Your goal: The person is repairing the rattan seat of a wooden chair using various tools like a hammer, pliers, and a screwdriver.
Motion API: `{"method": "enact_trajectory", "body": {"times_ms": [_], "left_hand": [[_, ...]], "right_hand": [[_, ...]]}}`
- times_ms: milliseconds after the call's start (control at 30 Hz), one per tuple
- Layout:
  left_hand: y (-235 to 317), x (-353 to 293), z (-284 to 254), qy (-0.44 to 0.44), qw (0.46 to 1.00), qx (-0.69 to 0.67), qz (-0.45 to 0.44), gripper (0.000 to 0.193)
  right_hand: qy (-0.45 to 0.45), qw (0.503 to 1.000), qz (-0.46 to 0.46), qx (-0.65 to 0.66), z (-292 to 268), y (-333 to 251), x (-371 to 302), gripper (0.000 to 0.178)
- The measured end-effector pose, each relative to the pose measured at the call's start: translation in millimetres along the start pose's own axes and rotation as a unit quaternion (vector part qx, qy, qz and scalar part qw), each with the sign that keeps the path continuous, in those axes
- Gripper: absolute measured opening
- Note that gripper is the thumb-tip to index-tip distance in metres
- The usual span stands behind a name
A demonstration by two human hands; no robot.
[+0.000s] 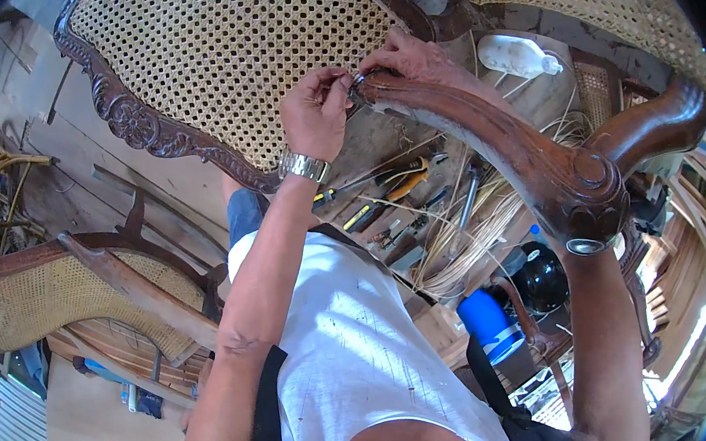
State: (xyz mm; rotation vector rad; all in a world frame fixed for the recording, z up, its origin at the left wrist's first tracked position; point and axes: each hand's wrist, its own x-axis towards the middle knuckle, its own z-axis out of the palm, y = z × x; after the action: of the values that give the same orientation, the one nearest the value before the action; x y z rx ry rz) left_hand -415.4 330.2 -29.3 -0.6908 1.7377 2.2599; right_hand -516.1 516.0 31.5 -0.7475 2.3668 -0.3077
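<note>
A carved dark wooden chair frame (pixel 154 137) with a woven cane panel (pixel 216 49) lies across the top of the head view. From its lower edge a curved, polished wooden chair arm (pixel 491 135) runs toward me and ends in a scroll. My left hand (pixel 315 116), with a metal-banded watch at the wrist, is closed in a pinch beside the arm's far end. My right hand (pixel 418 61) reaches over that end, its fingers bent and their tips close to the left fingertips. Whatever small thing lies between the fingertips is too small to name.
Beneath the chair arm lie pliers (pixel 408 184), other hand tools and a loose bundle of cane strands (pixel 464 243). A white plastic bottle (pixel 517 55) lies at the upper right. A blue container (pixel 491 327) stands lower right. Another cane chair (pixel 74 291) is at the left.
</note>
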Motion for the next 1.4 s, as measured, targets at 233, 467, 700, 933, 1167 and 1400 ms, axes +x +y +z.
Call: {"method": "enact_trajectory", "body": {"times_ms": [233, 467, 700, 933, 1167, 1400], "left_hand": [[26, -12, -19, -0.13, 0.903, -0.382, -0.15, 0.018], [41, -19, -25, -0.134, 0.881, -0.427, -0.155, 0.025], [18, -6, -20, 0.019, 0.98, 0.125, 0.154, 0.015], [-2, 5, -12, 0.069, 0.878, 0.355, 0.315, 0.025], [-19, 4, -9, 0.105, 0.874, 0.342, 0.329, 0.039], [-20, 6, -8, 0.085, 0.929, 0.24, 0.267, 0.02]], "right_hand": [[0.0, 1.0, 0.013, 0.006, -5, -6, -2, 0.037], [0.025, 0.999, -0.011, 0.025, -3, -4, -2, 0.03], [-0.011, 1.0, 0.019, 0.014, -4, -5, -1, 0.036], [0.003, 1.0, 0.018, -0.012, -3, -6, -2, 0.038], [0.018, 1.0, 0.012, 0.0, -2, -6, -2, 0.037], [0.0, 1.0, 0.016, -0.007, -2, -4, -1, 0.039]]}}
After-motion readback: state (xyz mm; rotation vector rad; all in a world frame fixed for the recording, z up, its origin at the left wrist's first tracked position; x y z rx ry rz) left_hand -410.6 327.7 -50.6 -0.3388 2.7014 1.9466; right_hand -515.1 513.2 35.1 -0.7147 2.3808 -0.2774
